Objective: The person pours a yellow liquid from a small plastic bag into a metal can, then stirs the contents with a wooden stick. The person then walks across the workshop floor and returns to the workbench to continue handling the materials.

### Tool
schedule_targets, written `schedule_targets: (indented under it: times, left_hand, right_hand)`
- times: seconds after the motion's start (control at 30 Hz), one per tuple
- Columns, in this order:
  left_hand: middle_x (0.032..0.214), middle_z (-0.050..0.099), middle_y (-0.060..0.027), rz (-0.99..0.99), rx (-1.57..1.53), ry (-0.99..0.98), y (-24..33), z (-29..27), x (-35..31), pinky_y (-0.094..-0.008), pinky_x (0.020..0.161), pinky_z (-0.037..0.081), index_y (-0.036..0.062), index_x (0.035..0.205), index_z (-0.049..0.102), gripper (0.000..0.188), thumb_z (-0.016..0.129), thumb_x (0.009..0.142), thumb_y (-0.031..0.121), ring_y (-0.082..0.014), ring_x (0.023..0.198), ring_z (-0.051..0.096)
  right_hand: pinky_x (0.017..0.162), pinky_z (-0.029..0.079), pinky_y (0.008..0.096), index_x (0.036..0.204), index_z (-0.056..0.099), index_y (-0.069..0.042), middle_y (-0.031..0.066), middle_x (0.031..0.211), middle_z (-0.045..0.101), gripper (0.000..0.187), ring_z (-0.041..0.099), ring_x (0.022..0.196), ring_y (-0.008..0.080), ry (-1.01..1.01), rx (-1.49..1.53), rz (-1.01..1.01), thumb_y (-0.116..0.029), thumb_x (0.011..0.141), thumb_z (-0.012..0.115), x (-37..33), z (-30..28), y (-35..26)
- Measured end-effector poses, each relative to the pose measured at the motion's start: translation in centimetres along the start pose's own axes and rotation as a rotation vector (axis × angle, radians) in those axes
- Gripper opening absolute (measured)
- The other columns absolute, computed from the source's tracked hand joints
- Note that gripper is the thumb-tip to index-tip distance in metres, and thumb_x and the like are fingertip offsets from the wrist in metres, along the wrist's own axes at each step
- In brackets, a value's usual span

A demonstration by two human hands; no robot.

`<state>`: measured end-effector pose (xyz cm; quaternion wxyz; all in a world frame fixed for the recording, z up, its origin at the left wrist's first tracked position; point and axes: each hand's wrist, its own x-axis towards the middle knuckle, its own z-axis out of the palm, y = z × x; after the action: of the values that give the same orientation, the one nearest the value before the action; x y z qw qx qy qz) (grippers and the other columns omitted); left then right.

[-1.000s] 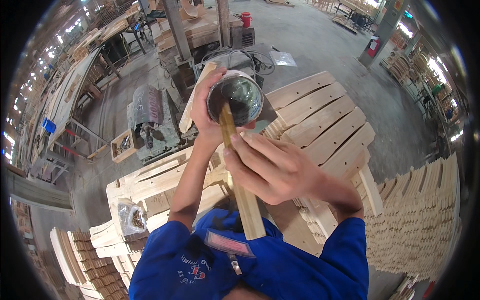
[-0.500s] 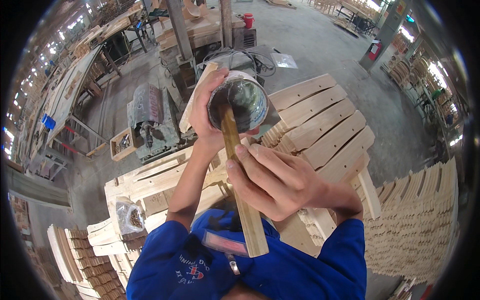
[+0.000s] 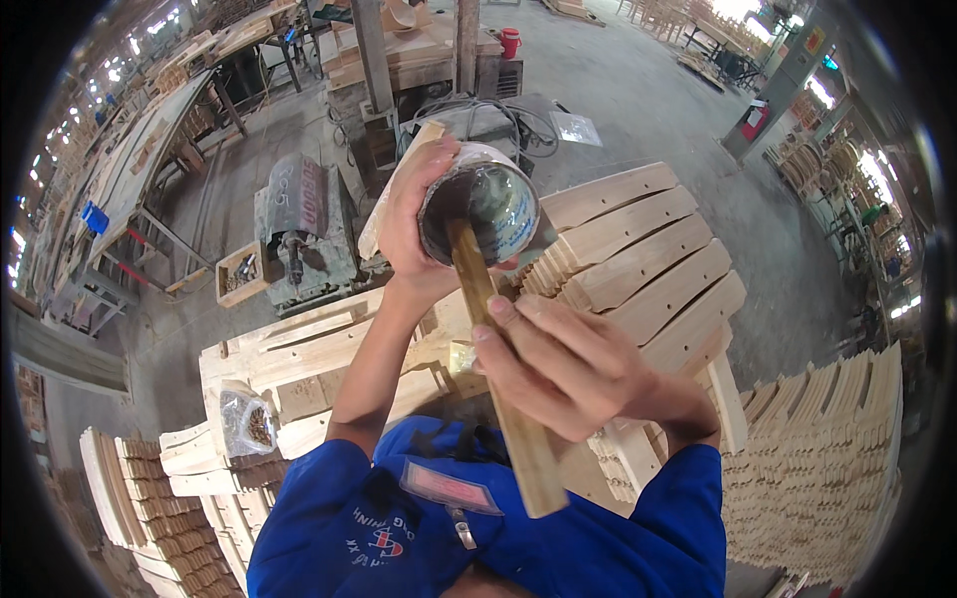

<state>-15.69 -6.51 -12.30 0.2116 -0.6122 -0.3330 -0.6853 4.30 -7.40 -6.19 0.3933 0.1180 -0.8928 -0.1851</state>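
Note:
My left hand (image 3: 407,221) is wrapped round the side of a cylindrical can (image 3: 505,221), its open mouth tilted toward me. The can's inside looks dark and smeared, with a pale label showing through on the right. A pale strip of wood (image 3: 382,204) lies along the outer side of that hand. In my right hand (image 3: 570,364), a flat wooden stick (image 3: 523,429) is pinched between thumb and fingers. Its upper end reaches into the can; its lower end hangs over my blue shirt. What the tip touches inside is hidden in shadow.
Curved wooden slats with holes (image 3: 638,269) lie side by side beyond my right hand. A clear bag of small brown pieces (image 3: 249,424) rests on boards at left. Tall stacks of cut wood (image 3: 827,458) stand at right. A machine (image 3: 309,234) and a wooden box (image 3: 240,274) are far left.
My right hand has shifted slightly right with the stick, whose lower end has swung right. The stick's tip is still inside the can, and the left hand keeps hold of it.

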Motion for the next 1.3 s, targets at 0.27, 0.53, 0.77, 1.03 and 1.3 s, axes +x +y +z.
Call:
schedule_targets:
  times: [0.27,0.53,0.77,1.03,1.3]
  left_hand:
    - [0.119,0.058,-0.0219,0.022,0.075,0.009,0.2,-0.7,0.1,-0.0451,0.097,0.045,-0.0039,0.123,0.049,0.090,0.093,0.051,0.027,-0.0376,0.111,0.057]
    - [0.121,0.056,-0.0213,0.024,0.061,0.000,-0.5,-1.2,-0.3,-0.0453,0.097,0.045,-0.0023,0.123,0.049,0.090,0.093,0.050,0.024,-0.0385,0.113,0.055]
    - [0.121,0.056,-0.0247,0.064,0.229,0.001,-0.7,-1.5,-0.7,-0.0457,0.096,0.046,-0.0016,0.126,0.044,0.095,0.094,0.051,0.029,-0.0387,0.113,0.056]
    - [0.120,0.056,-0.0239,0.081,0.209,0.025,0.0,-2.0,-0.4,-0.0466,0.096,0.045,-0.0031,0.123,0.047,0.090,0.093,0.052,0.026,-0.0393,0.111,0.056]
    - [0.121,0.054,-0.0241,0.045,0.170,0.076,-0.5,-2.1,-0.1,-0.0461,0.097,0.045,-0.0029,0.125,0.045,0.091,0.092,0.053,0.027,-0.0382,0.112,0.055]
  right_hand:
    - [0.063,0.057,0.0305,0.094,0.066,0.005,0.0206,0.087,0.069,0.016,0.065,0.075,0.0255,0.069,-0.131,0.047,-0.007,0.082,0.069,1.0,0.0,1.3]
    - [0.068,0.057,0.0298,0.097,0.064,0.006,0.0176,0.087,0.066,0.021,0.063,0.078,0.0252,0.148,-0.002,0.100,-0.005,0.079,0.065,0.7,1.0,1.5]
    - [0.064,0.056,0.0305,0.097,0.063,0.008,0.0169,0.083,0.065,0.022,0.064,0.074,0.0254,0.084,0.039,0.140,-0.001,0.077,0.065,0.1,2.6,0.3]
    - [0.061,0.057,0.0317,0.096,0.063,0.010,0.0186,0.081,0.067,0.023,0.066,0.074,0.0268,0.305,-0.019,0.203,-0.002,0.078,0.070,1.1,2.8,1.7]
    - [0.066,0.058,0.0322,0.091,0.063,0.009,0.0184,0.077,0.068,0.018,0.068,0.076,0.0269,0.141,-0.034,0.030,-0.004,0.081,0.070,1.4,3.2,0.6]
